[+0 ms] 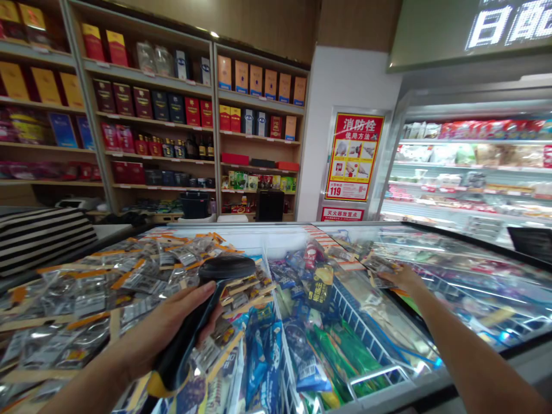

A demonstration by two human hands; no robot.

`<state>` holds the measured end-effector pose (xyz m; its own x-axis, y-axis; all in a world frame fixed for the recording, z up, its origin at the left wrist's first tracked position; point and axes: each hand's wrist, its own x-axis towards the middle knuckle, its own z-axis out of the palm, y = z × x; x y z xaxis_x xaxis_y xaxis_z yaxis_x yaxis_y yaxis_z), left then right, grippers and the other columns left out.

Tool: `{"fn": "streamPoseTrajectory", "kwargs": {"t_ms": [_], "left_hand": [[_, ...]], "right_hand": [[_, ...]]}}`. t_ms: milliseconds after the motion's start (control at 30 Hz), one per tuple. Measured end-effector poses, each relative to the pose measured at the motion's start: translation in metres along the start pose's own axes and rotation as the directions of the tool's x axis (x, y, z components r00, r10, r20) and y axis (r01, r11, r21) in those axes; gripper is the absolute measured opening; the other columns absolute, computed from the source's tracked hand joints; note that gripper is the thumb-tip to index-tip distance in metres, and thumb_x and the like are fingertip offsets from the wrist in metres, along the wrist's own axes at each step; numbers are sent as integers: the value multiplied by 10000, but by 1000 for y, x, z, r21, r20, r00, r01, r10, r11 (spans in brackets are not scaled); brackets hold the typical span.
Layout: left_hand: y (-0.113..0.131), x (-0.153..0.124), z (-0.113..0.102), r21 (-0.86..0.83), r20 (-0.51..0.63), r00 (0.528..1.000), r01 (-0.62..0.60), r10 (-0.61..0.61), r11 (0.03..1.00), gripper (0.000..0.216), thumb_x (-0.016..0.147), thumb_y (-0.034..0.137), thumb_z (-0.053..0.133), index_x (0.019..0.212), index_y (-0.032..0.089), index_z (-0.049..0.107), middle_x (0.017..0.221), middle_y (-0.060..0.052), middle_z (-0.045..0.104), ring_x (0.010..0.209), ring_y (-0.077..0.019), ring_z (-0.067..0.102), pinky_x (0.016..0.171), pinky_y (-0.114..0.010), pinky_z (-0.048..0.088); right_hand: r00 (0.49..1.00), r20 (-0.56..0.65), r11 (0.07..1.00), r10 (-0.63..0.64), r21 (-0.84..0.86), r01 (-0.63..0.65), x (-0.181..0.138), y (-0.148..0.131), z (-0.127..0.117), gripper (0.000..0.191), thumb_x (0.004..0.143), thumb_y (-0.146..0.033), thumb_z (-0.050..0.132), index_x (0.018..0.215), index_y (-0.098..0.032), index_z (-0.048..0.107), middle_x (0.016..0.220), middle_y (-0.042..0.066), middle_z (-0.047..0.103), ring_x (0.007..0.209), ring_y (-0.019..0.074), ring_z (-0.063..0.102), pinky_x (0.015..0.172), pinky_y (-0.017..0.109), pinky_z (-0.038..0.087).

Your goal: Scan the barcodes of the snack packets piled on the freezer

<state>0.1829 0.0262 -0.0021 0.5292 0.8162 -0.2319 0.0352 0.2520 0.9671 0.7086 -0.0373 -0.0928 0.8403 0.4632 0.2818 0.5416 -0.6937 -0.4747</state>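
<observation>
L hand [172,316] grips scanner [183,345]; R hand [404,279] appears to pinch a packet [378,266], tho blurry. Best hold it flat, fingers off any barcode, scanner square-on.

Working remotely, I logged a shop: shelves [172,82] of boxes [142,102], price tags [149,73] along the edges; a lit fridge [474,142] stocked with packs [483,129]; a freezer [233,237] holding a wire basket [345,305] full of bags [321,287]. I also noted a handheld scanner [183,339].
</observation>
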Motion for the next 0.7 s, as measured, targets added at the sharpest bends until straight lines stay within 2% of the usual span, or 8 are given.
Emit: {"fn": "streamPoseTrajectory", "kwargs": {"t_ms": [200,333,367,433,500,567,700], "left_hand": [[3,-5,1,40,3,1000,-26,26,999,342,661,468,519,572,139,558,446,-7,512,380,-92,437,362,-183,357],[2,-5,6,56,8,1000,-29,28,998,355,662,483,509,612,137,570,449,-8,516,380,-92,437,351,-182,352],[2,-4,7,51,11,999,-35,34,998,352,665,482,508,623,138,569,459,-6,520,384,-90,438,356,-181,354],[1,-2,8,46,30,998,-56,54,997,349,671,480,503,633,138,564,471,-2,521,389,-85,438,371,-180,358],[0,1,9,57,62,996,-74,71,996,362,679,487,488,629,135,558,478,-2,520,394,-83,435,386,-184,362],[-1,4,9,70,82,994,-81,75,994,378,685,495,472,619,132,553,482,-5,521,397,-82,433,395,-188,364],[-1,7,5,26,-25,999,-36,36,999,331,664,472,516,638,143,541,532,-4,542,399,-79,445,385,-190,366]], "right_hand": [[998,-60,998,-29,-59,26,-29,-14,-28,714,566,-578,507,1149,-185,383,940,129,590,842,295,560,629,366,420],[977,-211,998,32,-43,-42,-38,-31,-55,696,598,-598,468,1173,-221,357,910,124,597,814,307,562,605,375,414],[974,-227,1000,11,-23,-17,-38,-36,-59,706,592,-597,479,1173,-215,358,914,121,597,814,301,562,612,369,415],[982,-152,993,-112,24,117,-36,-47,-61,704,577,-585,509,1154,-200,391,926,108,599,816,273,565,639,343,420],[968,5,965,-251,75,250,-32,-61,-53,653,585,-575,510,1102,-180,457,920,98,605,814,244,569,661,315,422],[940,113,946,-321,88,312,-28,-76,-37,606,604,-572,493,1043,-155,517,909,107,612,831,239,567,683,306,420],[909,83,912,-409,68,404,-20,-109,8,543,604,-528,526,991,-150,562,971,120,596,912,249,535,744,322,396]]}}
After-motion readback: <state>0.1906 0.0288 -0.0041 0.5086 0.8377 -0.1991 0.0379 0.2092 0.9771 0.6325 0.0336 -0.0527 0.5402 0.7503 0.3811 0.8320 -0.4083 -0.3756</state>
